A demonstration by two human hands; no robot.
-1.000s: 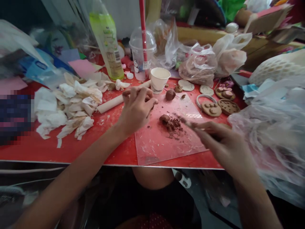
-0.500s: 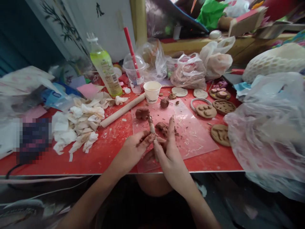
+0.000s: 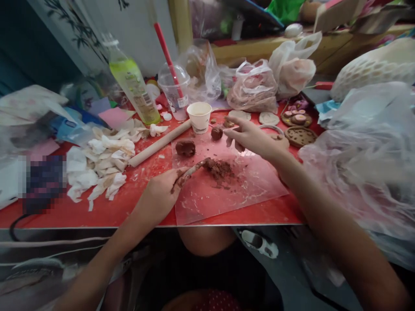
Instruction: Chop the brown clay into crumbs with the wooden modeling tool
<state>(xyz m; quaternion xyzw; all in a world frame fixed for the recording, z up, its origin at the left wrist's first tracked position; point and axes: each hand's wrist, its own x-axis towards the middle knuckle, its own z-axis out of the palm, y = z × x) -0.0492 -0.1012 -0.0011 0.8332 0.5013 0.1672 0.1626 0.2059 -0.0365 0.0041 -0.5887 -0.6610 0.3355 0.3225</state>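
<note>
My left hand grips a clay-smeared stick-like tool. Its far end touches a heap of crumbly brown clay on the clear plastic sheet. My right hand reaches over the back of the sheet, fingers apart and holding nothing that I can see. Just left of those fingers sits a small brown clay ball. A brown clay lump lies on the sheet's left side. Behind it stands a white paper cup.
A rolling pin and crumpled tissues lie left. A green drink bottle and a plastic cup with straw stand behind. Round clay pieces sit at the right, beside large plastic bags.
My right hand has left the tool and moved forward and right, over the back of the sheet. My left hand has shifted left and lowered the tool's end to the crumbly clay.
</note>
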